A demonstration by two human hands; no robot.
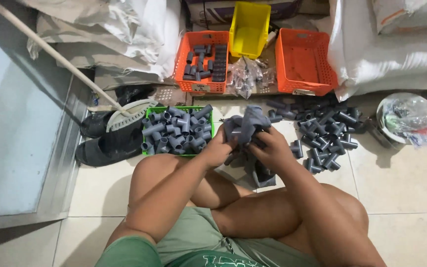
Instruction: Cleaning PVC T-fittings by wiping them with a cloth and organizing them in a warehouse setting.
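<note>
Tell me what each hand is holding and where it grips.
Both hands grip a grey cloth: the left hand at its left side, the right hand at its right. A pipe fitting may be wrapped inside; unclear.

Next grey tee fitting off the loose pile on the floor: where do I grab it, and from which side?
Take a tee at the pile's near edge, closest to the right hand. Come from above and pinch across its straight run; it lies flat, apart from the others, so probably nothing snags.

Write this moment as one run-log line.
left hand: grips grey cloth | right hand: grips cloth | green basket: grey fittings
</note>
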